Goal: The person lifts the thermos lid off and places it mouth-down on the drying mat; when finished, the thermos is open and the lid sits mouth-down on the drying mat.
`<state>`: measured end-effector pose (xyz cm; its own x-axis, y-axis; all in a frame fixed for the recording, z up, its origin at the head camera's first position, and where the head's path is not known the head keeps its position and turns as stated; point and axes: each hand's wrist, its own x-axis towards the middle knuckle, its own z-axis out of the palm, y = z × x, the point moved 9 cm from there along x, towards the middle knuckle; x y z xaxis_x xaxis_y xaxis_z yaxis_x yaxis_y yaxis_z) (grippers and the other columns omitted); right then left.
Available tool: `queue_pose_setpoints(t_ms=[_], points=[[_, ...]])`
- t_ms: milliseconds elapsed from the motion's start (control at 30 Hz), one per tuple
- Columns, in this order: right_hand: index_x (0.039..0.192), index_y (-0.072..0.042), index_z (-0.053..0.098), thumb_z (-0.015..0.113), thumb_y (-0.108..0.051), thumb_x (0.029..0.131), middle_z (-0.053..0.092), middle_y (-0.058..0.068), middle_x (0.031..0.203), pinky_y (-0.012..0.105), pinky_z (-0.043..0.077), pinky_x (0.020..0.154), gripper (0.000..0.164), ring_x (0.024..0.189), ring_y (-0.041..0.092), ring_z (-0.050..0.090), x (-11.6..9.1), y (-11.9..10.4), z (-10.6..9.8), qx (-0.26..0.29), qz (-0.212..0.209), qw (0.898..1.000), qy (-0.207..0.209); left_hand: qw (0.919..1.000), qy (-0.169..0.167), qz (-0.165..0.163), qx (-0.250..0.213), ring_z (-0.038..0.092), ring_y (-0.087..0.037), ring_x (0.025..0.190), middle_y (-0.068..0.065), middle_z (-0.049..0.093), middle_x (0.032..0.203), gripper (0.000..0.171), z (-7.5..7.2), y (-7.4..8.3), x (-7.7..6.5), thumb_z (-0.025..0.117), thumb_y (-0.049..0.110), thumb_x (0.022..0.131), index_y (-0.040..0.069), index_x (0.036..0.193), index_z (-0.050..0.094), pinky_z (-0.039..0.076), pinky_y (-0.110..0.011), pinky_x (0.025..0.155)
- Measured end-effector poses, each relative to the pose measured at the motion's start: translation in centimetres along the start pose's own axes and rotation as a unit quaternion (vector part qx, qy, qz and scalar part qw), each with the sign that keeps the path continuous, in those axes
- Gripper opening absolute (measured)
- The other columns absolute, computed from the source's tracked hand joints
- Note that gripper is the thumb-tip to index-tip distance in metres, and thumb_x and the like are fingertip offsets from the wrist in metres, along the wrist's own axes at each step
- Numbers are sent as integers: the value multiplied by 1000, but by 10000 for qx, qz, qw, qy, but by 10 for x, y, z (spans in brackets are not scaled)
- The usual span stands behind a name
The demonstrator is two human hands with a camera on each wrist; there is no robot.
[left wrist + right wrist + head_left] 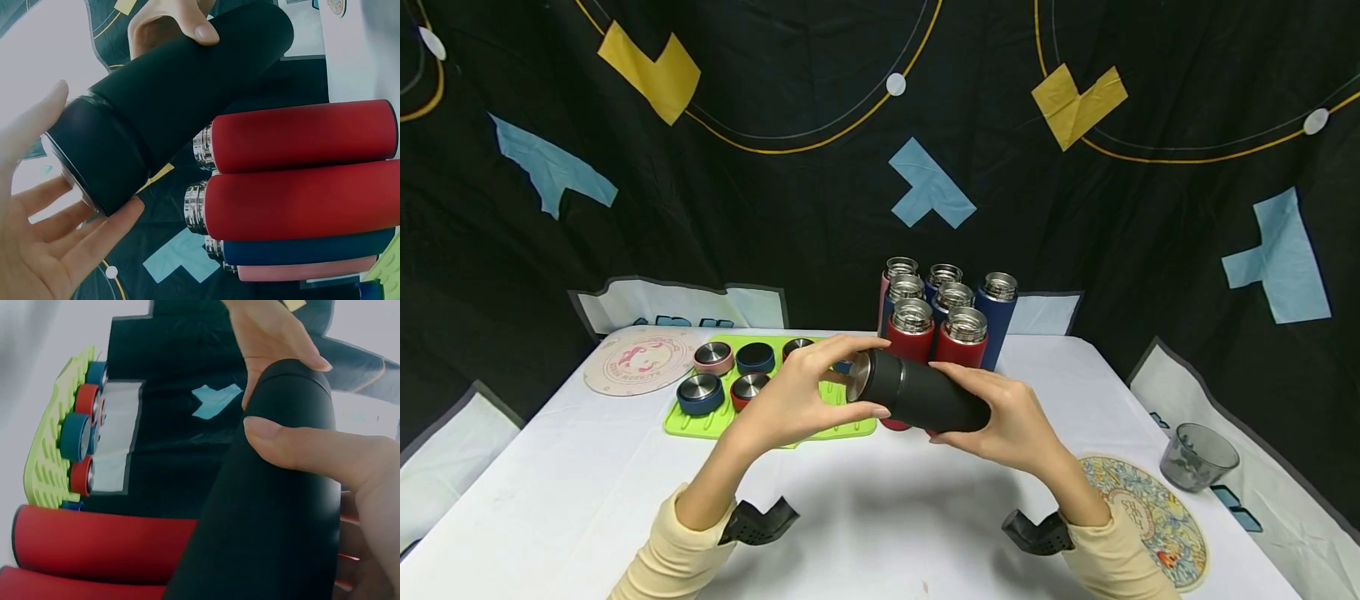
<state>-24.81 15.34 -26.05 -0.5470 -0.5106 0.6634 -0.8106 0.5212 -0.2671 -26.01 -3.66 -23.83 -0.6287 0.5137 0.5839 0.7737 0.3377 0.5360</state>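
Observation:
A black thermos bottle [936, 396] is held in the air, nearly level, its capped end to the left. My left hand [801, 387] grips the black lid [880, 379] between thumb and fingers; the lid sits on the bottle, with a silver disc on its end. Around the bottle's lower body, my right hand [1007, 417] curls its thumb and fingers. In the right wrist view the right thumb [300, 447] lies along the black body. Behind the bottle stand several lidless thermos bottles, among them a red one [966, 333] and a blue one [997, 312].
A green drying mat [692, 425] at the back left bears several lids, including a blue lid [701, 394] and a pink lid [713, 358]. A round pink-print mat [610, 367] lies beside it. At right are a patterned round mat [1172, 517] and a grey glass cup [1198, 457].

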Motion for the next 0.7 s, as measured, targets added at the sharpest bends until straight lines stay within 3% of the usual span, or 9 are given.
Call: queue_pose_setpoints(t_ms=[200, 367, 533, 700], points=[[130, -15, 61, 92, -29, 62, 66, -2, 119, 31, 54, 73, 76, 90, 14, 63, -1, 13, 4, 901, 442, 9943, -360, 9987, -81, 503, 28, 57, -16, 115, 1, 55, 135, 74, 1, 9, 0, 87, 29, 72, 18, 137, 54, 53, -32, 87], [126, -6, 63, 94, -16, 59, 67, 3, 117, 34, 55, 73, 74, 90, 15, 64, 2, 4, 0, 1203, 810, 9882, -485, 9973, -143, 717, 97, 54, -18, 120, -2, 54, 136, 76, 1, 11, 1, 87, 28, 72, 17, 139, 53, 51, -38, 93], [129, -12, 62, 94, -26, 60, 66, 0, 118, 30, 54, 71, 77, 88, 14, 63, 0, 12, 4, 1014, 645, 9921, -373, 9976, -47, 695, 55, 56, -20, 118, -3, 54, 135, 76, 0, 11, 1, 88, 23, 71, 17, 139, 53, 54, -34, 86], [131, -15, 60, 92, -28, 62, 67, 0, 116, 30, 55, 71, 77, 85, 13, 63, -1, 9, 4, 678, 367, 9969, -132, 9995, 133, 273, -31, 61, -16, 108, -2, 58, 130, 76, -2, 3, 0, 87, 27, 72, 17, 138, 53, 57, -28, 76]])
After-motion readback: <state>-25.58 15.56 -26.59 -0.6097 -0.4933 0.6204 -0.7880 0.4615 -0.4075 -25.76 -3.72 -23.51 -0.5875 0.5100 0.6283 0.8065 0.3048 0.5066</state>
